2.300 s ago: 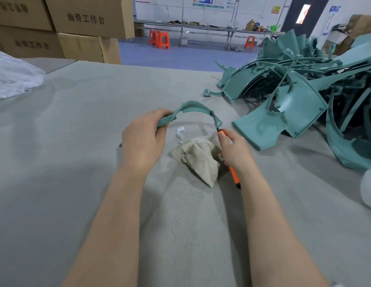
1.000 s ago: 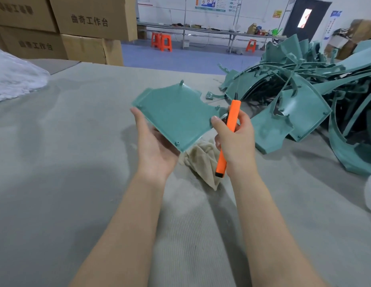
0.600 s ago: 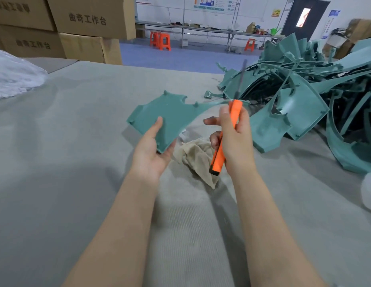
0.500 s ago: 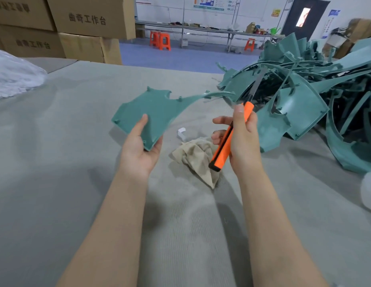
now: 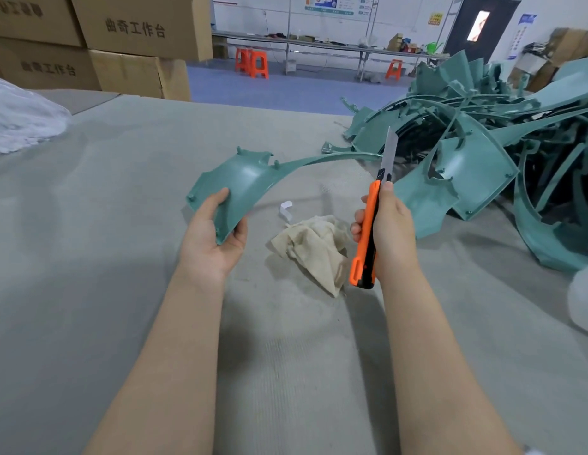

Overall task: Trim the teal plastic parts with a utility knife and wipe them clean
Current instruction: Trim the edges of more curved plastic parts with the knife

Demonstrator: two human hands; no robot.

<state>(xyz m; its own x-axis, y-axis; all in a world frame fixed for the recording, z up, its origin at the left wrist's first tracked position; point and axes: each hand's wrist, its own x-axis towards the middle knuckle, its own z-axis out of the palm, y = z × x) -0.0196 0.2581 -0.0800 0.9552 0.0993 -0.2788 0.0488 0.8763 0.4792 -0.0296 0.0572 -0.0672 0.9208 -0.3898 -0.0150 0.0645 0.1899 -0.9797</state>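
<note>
The left hand point(image 5: 214, 238) pinches the wide end of a teal part point(image 5: 250, 178), held in the air up and left of the rag point(image 5: 314, 247); the right hand point(image 5: 387, 234) is wrapped round an orange knife point(image 5: 366, 231) just right of the rag, with its blade point(image 5: 389, 147) out and pointing up and away. The part's long axis runs left to right, its thin arm tapering rightward to end at the blade. Gripped only at its far end, that arm may flex, letting the blade skid or snap.

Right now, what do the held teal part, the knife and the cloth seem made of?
Teal part: probably moulded plastic, matte; thin, with small pegs. Knife: glossy orange plastic body, bright metal blade. Cloth: soft fabric, beige, crumpled into folds.
</note>
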